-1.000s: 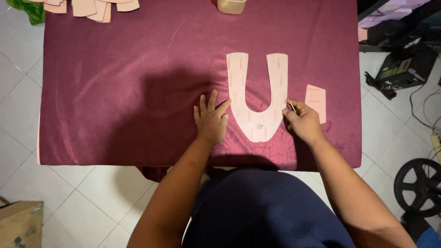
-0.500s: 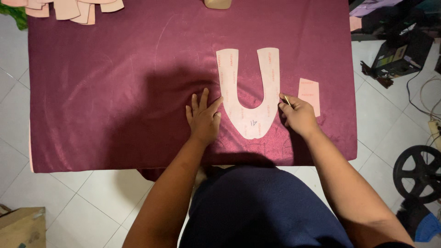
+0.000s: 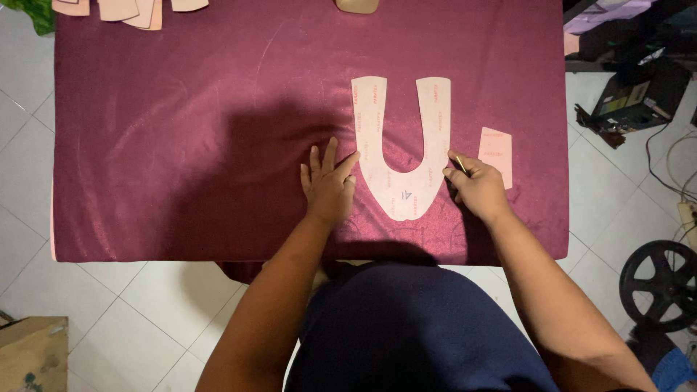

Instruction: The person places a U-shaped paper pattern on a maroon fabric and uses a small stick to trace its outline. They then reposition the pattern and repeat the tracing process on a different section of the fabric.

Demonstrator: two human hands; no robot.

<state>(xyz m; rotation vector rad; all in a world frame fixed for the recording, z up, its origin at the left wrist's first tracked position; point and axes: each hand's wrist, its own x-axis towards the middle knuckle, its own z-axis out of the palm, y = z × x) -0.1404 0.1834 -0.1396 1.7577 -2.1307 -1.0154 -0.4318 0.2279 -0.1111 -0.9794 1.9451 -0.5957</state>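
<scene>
Now tracing step: left hand (image 3: pixel 328 187) flat, pinning U-shaped paper pattern (image 3: pixel 401 149) on maroon cloth (image 3: pixel 181 145) near counter's front edge; right hand (image 3: pixel 475 187) pinching marker (image 3: pixel 460 162) at pattern's right edge. Next move needs steady pattern.

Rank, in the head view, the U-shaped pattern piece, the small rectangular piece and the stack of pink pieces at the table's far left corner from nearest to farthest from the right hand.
From the right hand:
1. U-shaped pattern piece, touching its fingertips on the left.
2. Small rectangular piece, just right of the knuckles, apparently apart from them.
3. Stack of pink pieces, far corner, top left.
</scene>
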